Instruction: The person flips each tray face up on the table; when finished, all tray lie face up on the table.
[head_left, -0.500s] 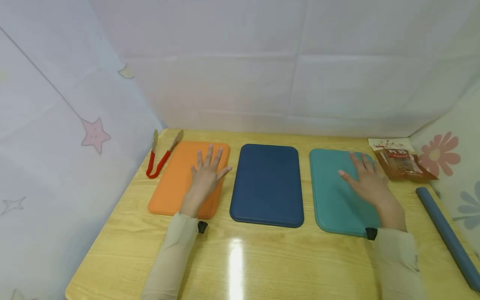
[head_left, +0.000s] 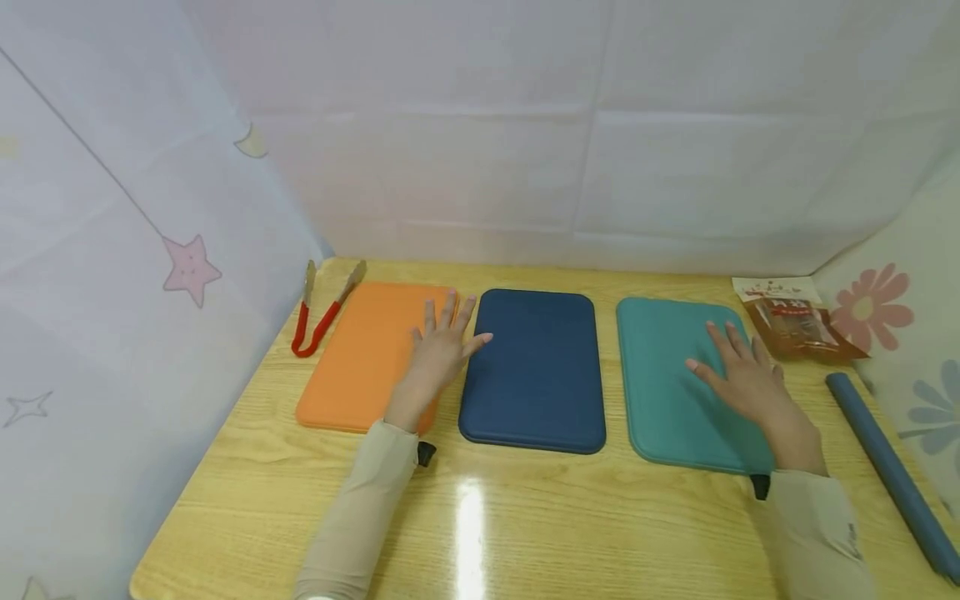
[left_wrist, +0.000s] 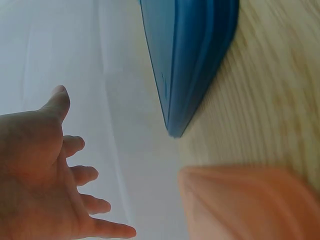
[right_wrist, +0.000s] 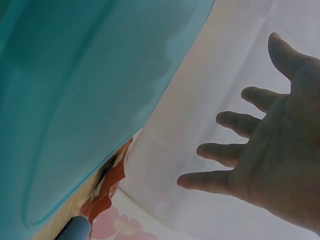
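Observation:
Three flat rounded rectangular boards lie side by side: an orange board (head_left: 352, 358), a dark blue board (head_left: 536, 375) and a teal board (head_left: 667, 400). My left hand (head_left: 435, 358) hovers over the orange board's right edge, fingers spread, its thumb reaching toward the blue board. In the left wrist view the left hand (left_wrist: 40, 180) holds nothing and stands apart from the boards. Above the teal board is my right hand (head_left: 753, 387), its fingers spread too. The right wrist view shows that right hand (right_wrist: 270, 155) with an empty palm, clear of the teal board (right_wrist: 100, 100).
Red-handled tongs (head_left: 322, 325) lie spread at the back left. At the back right sits a brown food packet (head_left: 798, 325), and a grey-blue roll (head_left: 892, 475) lies along the right side of the wooden table (head_left: 555, 525). Printed cloth (head_left: 480, 142) hangs behind and at both sides.
My left hand has moved right, from over the orange board toward the gap beside the blue one. The right hand has shifted slightly right and nearer to me. The boards stay put.

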